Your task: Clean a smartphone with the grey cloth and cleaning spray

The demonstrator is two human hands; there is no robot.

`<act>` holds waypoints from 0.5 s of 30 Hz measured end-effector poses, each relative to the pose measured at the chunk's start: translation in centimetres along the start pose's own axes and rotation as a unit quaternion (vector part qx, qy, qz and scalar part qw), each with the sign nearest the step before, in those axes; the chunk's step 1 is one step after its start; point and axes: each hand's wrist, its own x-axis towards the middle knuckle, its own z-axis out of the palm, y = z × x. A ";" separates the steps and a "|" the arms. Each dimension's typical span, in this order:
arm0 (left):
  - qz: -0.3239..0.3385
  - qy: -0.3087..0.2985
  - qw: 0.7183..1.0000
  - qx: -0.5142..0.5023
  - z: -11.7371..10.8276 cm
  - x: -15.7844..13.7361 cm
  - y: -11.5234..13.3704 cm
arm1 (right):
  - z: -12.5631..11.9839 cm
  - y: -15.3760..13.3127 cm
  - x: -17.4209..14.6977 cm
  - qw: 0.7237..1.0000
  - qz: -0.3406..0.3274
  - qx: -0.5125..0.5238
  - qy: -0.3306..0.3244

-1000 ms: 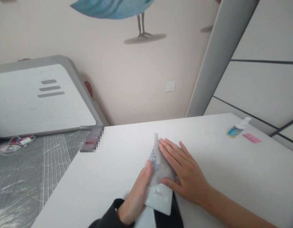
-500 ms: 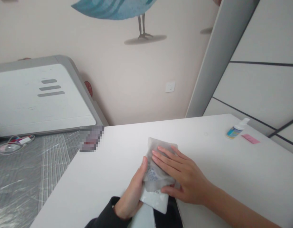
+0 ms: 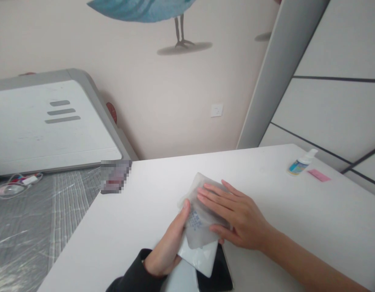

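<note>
White tabletop (image 3: 138, 202): left hand (image 3: 169, 243) clasps white packet (image 3: 202, 258); flat right hand (image 3: 240, 217) covers grey sheet (image 3: 197, 238), less bunched than a second ago.

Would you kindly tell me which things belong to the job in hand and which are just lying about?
In use: thin greyish sheet under the right hand; glossy white item in the left hand.
Lying about: bottle; pink slip; apparently, dark flat device.

Behind the white bench (image 3: 129, 227), a pale wall (image 3: 163, 93) bears a bird mural (image 3: 144, 10) and power socket (image 3: 217, 110); glossy grey flooring (image 3: 26, 227) lies left of the bench.
</note>
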 end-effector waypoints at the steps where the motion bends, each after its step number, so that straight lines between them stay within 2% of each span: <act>1: 0.003 -0.011 1.000 0.002 0.0 0.0 0.0 | 0.0 0.1 0.0 1.000 0.014 -0.006 0.005; 3: 0.007 -0.017 1.000 0.005 0.0 -0.1 0.0 | -0.1 0.2 0.0 1.000 0.016 -0.004 0.009; 7: 0.005 0.015 1.000 0.000 0.0 -0.1 0.0 | -0.1 0.0 0.0 0.999 -0.036 0.027 -0.010; 12: -0.001 -0.006 1.000 -0.006 0.2 -0.2 0.1 | -0.3 0.2 0.0 1.000 0.011 0.012 0.006; 15: -0.004 0.010 1.000 -0.015 0.2 -0.1 0.1 | -0.4 0.0 0.2 1.000 -0.021 0.018 -0.001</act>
